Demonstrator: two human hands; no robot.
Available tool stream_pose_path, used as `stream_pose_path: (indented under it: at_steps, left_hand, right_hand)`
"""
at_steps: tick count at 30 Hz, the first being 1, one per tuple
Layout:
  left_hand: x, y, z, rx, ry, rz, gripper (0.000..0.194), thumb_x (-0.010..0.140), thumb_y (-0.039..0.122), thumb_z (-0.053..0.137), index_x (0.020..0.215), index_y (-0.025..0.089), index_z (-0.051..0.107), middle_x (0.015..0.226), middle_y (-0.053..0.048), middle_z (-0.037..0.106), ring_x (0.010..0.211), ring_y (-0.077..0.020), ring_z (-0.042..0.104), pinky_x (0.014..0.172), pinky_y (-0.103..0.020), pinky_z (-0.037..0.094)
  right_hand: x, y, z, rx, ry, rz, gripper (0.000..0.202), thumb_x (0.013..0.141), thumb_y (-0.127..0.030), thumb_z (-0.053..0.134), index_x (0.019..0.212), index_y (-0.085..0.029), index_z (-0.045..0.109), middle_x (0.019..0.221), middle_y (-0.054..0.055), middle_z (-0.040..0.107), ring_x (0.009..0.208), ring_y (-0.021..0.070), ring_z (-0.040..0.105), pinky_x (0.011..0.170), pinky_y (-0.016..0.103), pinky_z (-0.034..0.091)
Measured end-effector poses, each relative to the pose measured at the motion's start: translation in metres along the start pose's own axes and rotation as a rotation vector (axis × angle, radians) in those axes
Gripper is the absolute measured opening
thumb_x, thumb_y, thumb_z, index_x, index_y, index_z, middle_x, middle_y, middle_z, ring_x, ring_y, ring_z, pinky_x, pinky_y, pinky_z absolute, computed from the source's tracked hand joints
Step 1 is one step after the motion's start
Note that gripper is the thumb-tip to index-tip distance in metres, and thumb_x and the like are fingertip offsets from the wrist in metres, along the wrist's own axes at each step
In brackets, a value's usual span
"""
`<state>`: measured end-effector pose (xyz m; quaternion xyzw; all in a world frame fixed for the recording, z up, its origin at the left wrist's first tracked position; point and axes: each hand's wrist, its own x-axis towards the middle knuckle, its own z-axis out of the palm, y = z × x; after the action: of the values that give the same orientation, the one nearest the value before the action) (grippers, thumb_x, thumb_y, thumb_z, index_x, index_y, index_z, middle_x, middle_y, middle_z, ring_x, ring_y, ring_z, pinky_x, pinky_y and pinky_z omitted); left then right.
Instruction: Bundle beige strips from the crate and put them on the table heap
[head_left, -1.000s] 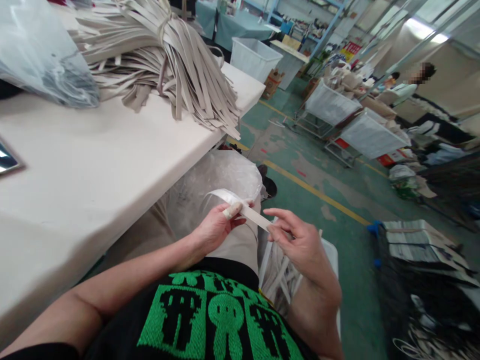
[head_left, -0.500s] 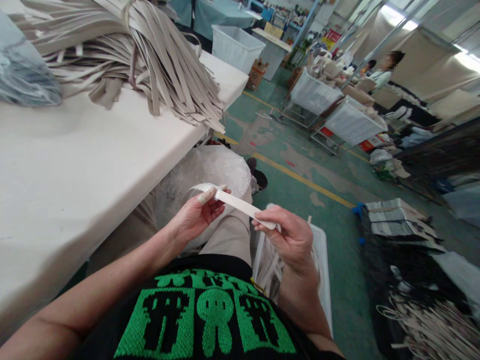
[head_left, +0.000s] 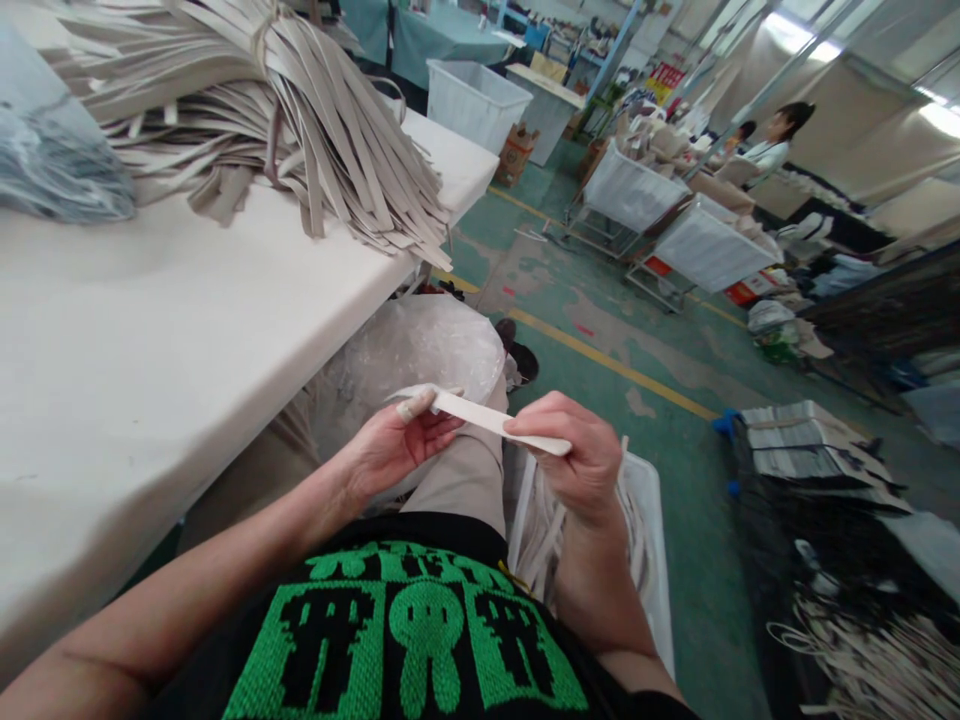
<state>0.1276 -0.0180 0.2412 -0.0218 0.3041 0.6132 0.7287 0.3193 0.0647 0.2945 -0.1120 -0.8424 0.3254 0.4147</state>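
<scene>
A pale fabric strap (head_left: 480,414) stretches between my two hands above my lap. My left hand (head_left: 397,440) pinches it between thumb and fingers, and the strap's far part curves off beyond the thumb. Something pale is wrapped around that thumb. My right hand (head_left: 577,450) is closed on the strap near its rounded end, which sticks out past the thumb. Below the right hand stands a white plastic bin (head_left: 651,500) with more pale strips (head_left: 536,535) in it. Crumpled clear plastic (head_left: 420,345) lies beyond my left hand, beside the table.
On the left is a white table (head_left: 187,330) bearing a tied bundle of beige strips (head_left: 345,130) and a plastic bag (head_left: 60,140). Loaded carts (head_left: 637,185) stand across the green floor, with a person (head_left: 776,140) behind them. Stacked material (head_left: 810,450) and loose cords (head_left: 870,640) lie to the right.
My right hand has shifted slightly along the strap, so its rounded end now shows past the thumb. My left hand keeps its pinch and has moved slightly down.
</scene>
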Motion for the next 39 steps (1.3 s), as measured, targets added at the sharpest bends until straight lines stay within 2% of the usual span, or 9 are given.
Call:
stream_pose_path:
  at_steps: [3, 7, 11, 17, 25, 30, 33, 35, 39]
  left_hand:
    - [-0.007, 0.004, 0.013, -0.018, -0.086, -0.022, 0.03, 0.1, 0.025, 0.049, 0.106, 0.008, 0.073, 0.091, -0.012, 0.076, 0.081, -0.0172, 0.072, 0.072, -0.025, 0.059]
    - [-0.016, 0.014, 0.038, -0.014, -0.204, 0.034, 0.034, 0.101, 0.029, 0.047, 0.115, 0.009, 0.071, 0.108, -0.013, 0.076, 0.092, -0.0196, 0.073, 0.073, -0.025, 0.058]
    - [-0.02, 0.02, 0.047, -0.024, -0.208, 0.057, 0.035, 0.101, 0.03, 0.046, 0.112, 0.01, 0.072, 0.104, -0.012, 0.076, 0.087, -0.0189, 0.073, 0.071, -0.025, 0.058]
    - [-0.02, 0.017, 0.041, -0.026, -0.119, 0.072, 0.03, 0.099, 0.026, 0.051, 0.11, 0.008, 0.072, 0.092, -0.012, 0.077, 0.083, -0.019, 0.073, 0.071, -0.026, 0.058]
    - [-0.02, 0.009, 0.037, 0.059, -0.188, 0.062, 0.017, 0.093, 0.021, 0.061, 0.09, 0.011, 0.074, 0.089, -0.01, 0.077, 0.08, -0.0188, 0.073, 0.071, -0.027, 0.057]
    - [-0.016, 0.003, 0.029, 0.139, -0.22, 0.073, 0.013, 0.089, 0.025, 0.067, 0.087, 0.014, 0.074, 0.088, -0.008, 0.077, 0.082, -0.0197, 0.073, 0.073, -0.027, 0.056]
    - [-0.011, 0.0, 0.026, 0.155, -0.253, 0.021, 0.022, 0.09, 0.031, 0.064, 0.088, 0.012, 0.075, 0.089, -0.011, 0.077, 0.083, -0.022, 0.074, 0.073, -0.028, 0.057]
    - [-0.002, 0.0, 0.02, 0.097, -0.226, -0.048, 0.031, 0.094, 0.034, 0.057, 0.094, 0.009, 0.074, 0.093, -0.014, 0.077, 0.084, -0.023, 0.074, 0.073, -0.029, 0.058]
    - [0.03, 0.002, -0.012, -0.092, 0.073, -0.022, 0.036, 0.1, 0.033, 0.047, 0.113, 0.006, 0.067, 0.1, -0.016, 0.076, 0.082, -0.0208, 0.074, 0.072, -0.029, 0.06]
  right_hand:
    - [0.002, -0.01, -0.012, -0.05, 0.036, 0.011, 0.015, 0.094, -0.031, 0.064, 0.097, -0.025, 0.077, 0.087, 0.006, 0.072, 0.076, 0.0182, 0.068, 0.068, 0.031, 0.055]
    - [0.01, -0.026, -0.031, -0.219, 0.101, 0.038, 0.026, 0.093, -0.045, 0.063, 0.087, -0.023, 0.076, 0.083, 0.008, 0.071, 0.079, 0.0228, 0.069, 0.067, 0.035, 0.057]
    - [0.012, -0.046, -0.047, -0.286, 0.147, 0.006, 0.026, 0.09, -0.048, 0.066, 0.083, -0.024, 0.075, 0.081, 0.008, 0.071, 0.078, 0.0234, 0.069, 0.064, 0.035, 0.057]
    - [0.005, -0.055, -0.047, -0.343, 0.156, 0.036, 0.026, 0.092, -0.047, 0.064, 0.084, -0.025, 0.075, 0.082, 0.008, 0.072, 0.078, 0.0236, 0.07, 0.066, 0.036, 0.058]
    - [0.025, -0.018, -0.012, -0.164, -0.073, -0.087, 0.017, 0.097, -0.03, 0.059, 0.104, -0.027, 0.075, 0.096, 0.005, 0.073, 0.087, 0.0182, 0.07, 0.079, 0.032, 0.057]
    - [0.03, -0.001, -0.001, -0.172, -0.152, -0.062, 0.017, 0.095, -0.034, 0.061, 0.099, -0.027, 0.075, 0.127, 0.008, 0.066, 0.118, 0.0236, 0.063, 0.097, 0.042, 0.053]
    - [0.027, 0.006, 0.006, -0.107, -0.166, -0.073, 0.021, 0.099, -0.032, 0.054, 0.103, -0.025, 0.074, 0.111, 0.007, 0.074, 0.109, 0.0214, 0.068, 0.103, 0.045, 0.05]
    - [0.021, 0.006, 0.006, -0.066, -0.119, -0.024, 0.023, 0.1, -0.032, 0.053, 0.102, -0.024, 0.074, 0.098, 0.006, 0.077, 0.097, 0.0201, 0.072, 0.098, 0.042, 0.053]
    - [-0.003, -0.002, -0.018, 0.083, -0.105, 0.181, 0.03, 0.097, -0.042, 0.057, 0.085, -0.02, 0.074, 0.078, 0.008, 0.074, 0.075, 0.0209, 0.071, 0.073, 0.035, 0.058]
